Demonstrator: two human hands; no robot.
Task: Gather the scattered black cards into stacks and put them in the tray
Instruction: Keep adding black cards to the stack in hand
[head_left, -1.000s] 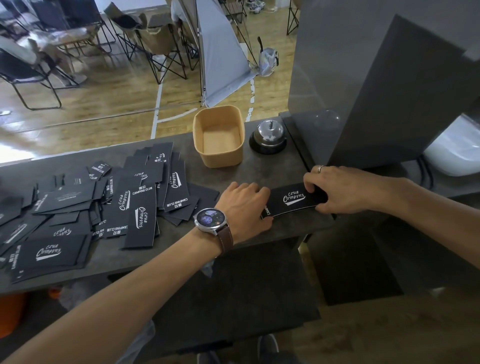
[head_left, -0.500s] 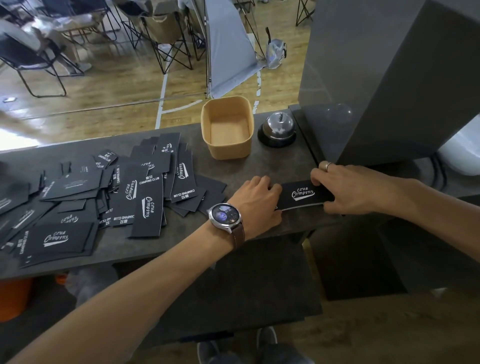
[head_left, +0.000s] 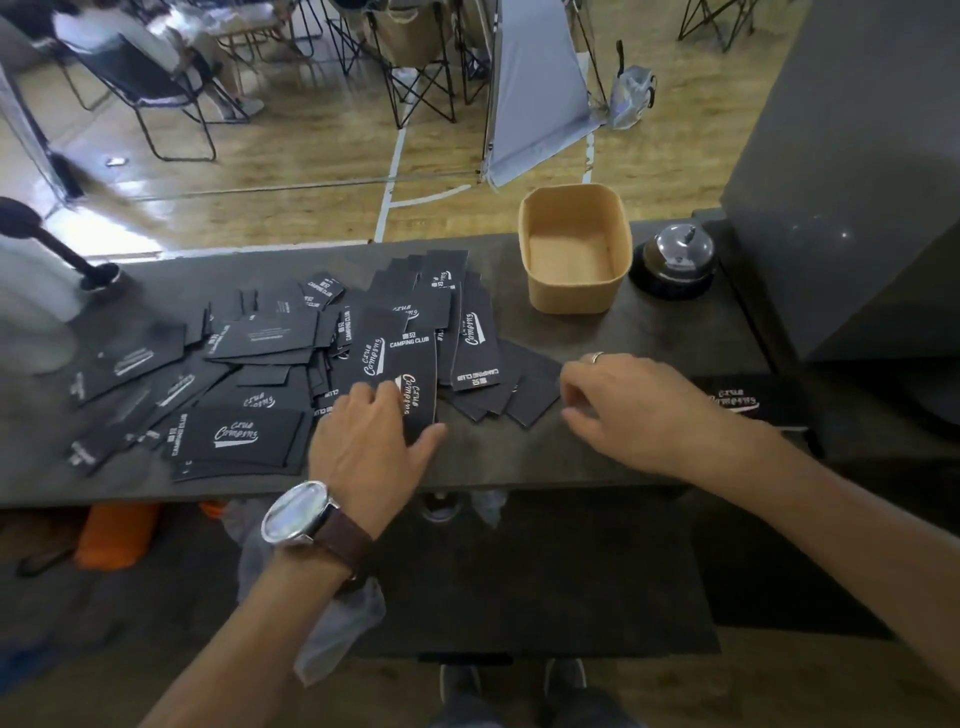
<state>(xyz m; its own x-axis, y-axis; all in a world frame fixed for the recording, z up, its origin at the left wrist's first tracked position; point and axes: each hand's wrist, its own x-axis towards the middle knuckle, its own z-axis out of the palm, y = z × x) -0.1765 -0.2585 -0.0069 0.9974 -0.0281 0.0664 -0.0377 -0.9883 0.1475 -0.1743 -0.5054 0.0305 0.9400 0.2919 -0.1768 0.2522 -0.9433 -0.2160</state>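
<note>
Several black cards (head_left: 270, 364) with white lettering lie scattered over the left and middle of the dark table (head_left: 649, 332). A small stack of cards (head_left: 737, 402) lies apart at the right end of the table. The tan tray (head_left: 574, 296) stands empty at the back. My left hand (head_left: 371, 441), with a watch on the wrist, rests with fingers spread on a card (head_left: 418, 395) at the pile's near edge. My right hand (head_left: 628, 410) hovers over the bare table just right of the pile, fingers loosely curled, holding nothing.
A metal desk bell (head_left: 675, 260) sits right of the tray. A large grey box (head_left: 852, 182) rises at the table's right end. Folding chairs (head_left: 156, 88) stand on the wooden floor beyond the table. An orange item (head_left: 117, 535) lies under the table.
Both hands have let go of the stack at the right end and moved left to the scattered pile. The left hand now touches a card there; the view has turned left.
</note>
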